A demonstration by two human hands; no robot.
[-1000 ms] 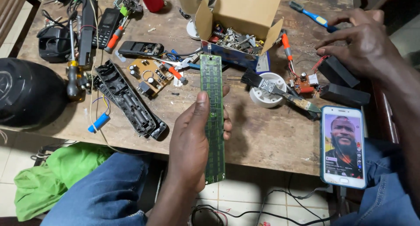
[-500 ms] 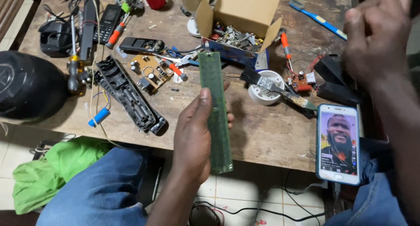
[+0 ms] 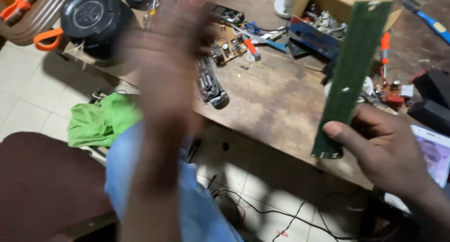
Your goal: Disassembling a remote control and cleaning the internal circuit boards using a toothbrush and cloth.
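right hand (image 3: 389, 148) gripping long green circuit board (image 3: 352, 68) over wooden table (image 3: 276, 96), left hand (image 3: 171, 50) blurry, grip unclear

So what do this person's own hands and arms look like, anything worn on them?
Both are bare. The left hand is badly motion-blurred, but no glove or sleeve shows on it or on the forearm below it. The right hand is sharper: no glove, no visible ring, and no watch, band or sleeve on the part of the wrist in view. No cables or markings on either.
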